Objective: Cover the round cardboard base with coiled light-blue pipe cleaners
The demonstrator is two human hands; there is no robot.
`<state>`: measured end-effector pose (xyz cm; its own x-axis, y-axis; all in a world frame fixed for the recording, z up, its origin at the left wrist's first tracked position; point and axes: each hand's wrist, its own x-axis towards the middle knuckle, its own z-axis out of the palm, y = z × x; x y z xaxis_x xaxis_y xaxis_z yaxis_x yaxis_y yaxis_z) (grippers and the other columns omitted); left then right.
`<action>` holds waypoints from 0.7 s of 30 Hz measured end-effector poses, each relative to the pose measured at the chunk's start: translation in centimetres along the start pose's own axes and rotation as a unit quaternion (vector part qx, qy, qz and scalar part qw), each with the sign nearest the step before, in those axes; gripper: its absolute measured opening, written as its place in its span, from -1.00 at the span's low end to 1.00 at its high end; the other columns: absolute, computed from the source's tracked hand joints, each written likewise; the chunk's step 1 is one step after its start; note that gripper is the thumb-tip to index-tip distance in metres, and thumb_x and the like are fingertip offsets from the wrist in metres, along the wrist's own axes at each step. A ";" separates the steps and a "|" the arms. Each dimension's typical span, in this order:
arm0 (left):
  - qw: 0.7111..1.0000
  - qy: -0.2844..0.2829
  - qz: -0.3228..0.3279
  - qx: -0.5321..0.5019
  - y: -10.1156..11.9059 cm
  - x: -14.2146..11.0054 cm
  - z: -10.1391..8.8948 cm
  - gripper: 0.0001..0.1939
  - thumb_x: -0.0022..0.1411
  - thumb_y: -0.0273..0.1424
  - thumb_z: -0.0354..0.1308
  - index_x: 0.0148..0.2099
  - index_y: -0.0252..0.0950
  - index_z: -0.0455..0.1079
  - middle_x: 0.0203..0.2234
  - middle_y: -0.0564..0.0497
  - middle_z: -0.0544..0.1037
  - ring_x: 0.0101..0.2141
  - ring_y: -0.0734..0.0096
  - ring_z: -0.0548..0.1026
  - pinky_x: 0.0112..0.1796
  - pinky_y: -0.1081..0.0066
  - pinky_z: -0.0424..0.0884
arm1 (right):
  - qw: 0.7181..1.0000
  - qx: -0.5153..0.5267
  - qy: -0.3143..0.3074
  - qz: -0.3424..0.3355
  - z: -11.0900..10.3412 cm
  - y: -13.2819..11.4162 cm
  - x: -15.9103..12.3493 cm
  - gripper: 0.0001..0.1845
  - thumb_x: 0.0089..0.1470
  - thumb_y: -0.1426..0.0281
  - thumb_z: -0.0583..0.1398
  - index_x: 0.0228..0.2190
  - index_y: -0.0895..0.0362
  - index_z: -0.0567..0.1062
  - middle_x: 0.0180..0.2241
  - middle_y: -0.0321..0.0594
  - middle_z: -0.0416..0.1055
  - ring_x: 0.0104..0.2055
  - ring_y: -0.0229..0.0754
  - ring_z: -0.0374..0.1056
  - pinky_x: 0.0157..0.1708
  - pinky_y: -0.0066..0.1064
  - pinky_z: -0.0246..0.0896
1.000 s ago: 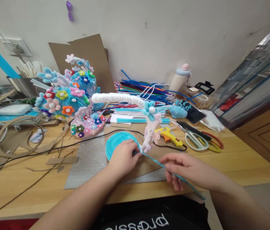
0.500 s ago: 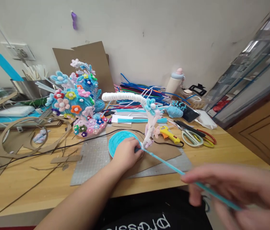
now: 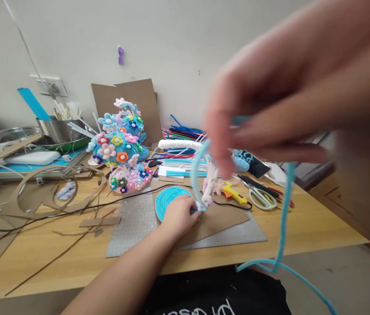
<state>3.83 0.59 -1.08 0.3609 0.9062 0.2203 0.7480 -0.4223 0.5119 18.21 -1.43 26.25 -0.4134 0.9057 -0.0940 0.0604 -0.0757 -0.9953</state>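
My left hand (image 3: 181, 214) rests on a round disc covered in coiled light-blue yarn (image 3: 168, 199), its fingers curled over the right edge beside the foot of a curved stem. This stem has a white wrapped upper part (image 3: 178, 144) and pale flowers lower down. Raised large and blurred at the upper right, my right hand (image 3: 257, 118) pinches a strand of light-blue yarn (image 3: 282, 214). From the disc's edge the strand loops up to my fingers, then hangs down past the table's front edge. My right hand hides part of the stem.
Behind the disc stands a flower-covered blue craft piece (image 3: 115, 148). A yellow glue gun (image 3: 234, 194) and scissors (image 3: 263, 197) lie to the right. Cardboard rings (image 3: 23, 192) and a black cable (image 3: 106, 202) are on the left. Bundled pipe cleaners (image 3: 185, 131) sit at the back.
My right hand has risen from the lower right to the upper right with the yarn. The strand, taut before, now curves in a slack loop. My left hand stays on the disc.
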 end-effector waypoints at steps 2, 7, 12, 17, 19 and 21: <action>1.000 -0.004 -0.007 0.002 0.0 0.0 0.0 -0.87 0.14 -0.32 0.15 -0.39 -0.25 0.45 -0.40 0.02 0.51 -0.35 0.33 0.45 -0.35 0.41 0.29 | 0.980 -0.165 -0.075 0.084 2.3 -2.6 3.2 -0.63 0.18 0.48 -0.07 -0.30 0.31 0.51 -0.47 -0.44 0.42 -0.61 -0.49 0.37 -0.68 -0.72 -0.06; 1.000 -0.014 -0.025 0.008 -0.3 0.1 0.4 -0.87 0.10 -0.30 0.19 -0.38 -0.23 0.48 -0.39 0.01 0.52 -0.32 0.29 0.47 -0.33 0.39 0.32 | 0.918 -0.312 -0.236 0.065 4.4 -3.1 10.8 -0.76 -0.02 0.67 0.21 -0.24 0.36 0.53 -0.41 -0.26 0.52 -0.81 -0.59 0.13 -0.78 -0.74 -0.13; 1.000 -0.005 -0.018 0.004 -0.4 0.0 0.5 -0.90 0.11 -0.32 0.17 -0.35 -0.22 0.46 -0.37 0.01 0.52 -0.30 0.28 0.45 -0.32 0.39 0.30 | 0.936 -0.312 -0.151 0.061 -2.1 0.0 14.8 -0.80 -0.11 0.67 0.28 -0.34 0.30 0.56 -0.43 -0.31 0.51 -0.77 -0.64 0.04 -0.72 -0.73 -0.10; 1.000 -0.005 -0.001 0.007 -0.1 -0.1 0.1 -0.94 0.09 -0.37 0.18 -0.39 -0.24 0.40 -0.40 0.03 0.49 -0.33 0.33 0.43 -0.38 0.42 0.24 | 0.882 -0.463 -0.053 0.076 -10.5 6.9 15.2 -0.83 -0.04 0.46 0.24 -0.33 0.24 0.57 -0.46 -0.23 0.51 -0.69 -0.48 0.21 -0.59 -0.53 0.07; 1.000 -0.005 0.003 0.011 0.0 -0.1 0.0 -0.93 0.10 -0.37 0.18 -0.40 -0.24 0.38 -0.41 0.03 0.48 -0.33 0.33 0.42 -0.38 0.42 0.23 | 0.878 -0.475 -0.030 0.062 -12.6 10.2 14.6 -0.89 -0.09 0.42 0.25 -0.53 0.24 0.54 -0.56 -0.24 0.46 -0.62 -0.35 0.31 -0.51 -0.43 0.18; 1.000 -0.007 0.005 0.013 0.1 -0.1 0.0 -0.92 0.11 -0.37 0.17 -0.40 -0.24 0.37 -0.40 0.04 0.48 -0.32 0.33 0.42 -0.37 0.42 0.22 | 0.879 -0.477 0.002 0.016 -13.5 13.1 13.8 -0.87 -0.23 0.42 0.30 -0.67 0.15 0.45 -0.56 -0.23 0.46 -0.50 -0.17 0.38 -0.41 -0.32 0.27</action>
<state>3.85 0.51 -1.01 0.3755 0.9018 0.2141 0.7588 -0.4317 0.4876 25.53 15.72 12.19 -0.3946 0.9109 -0.1207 0.8070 0.2808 -0.5195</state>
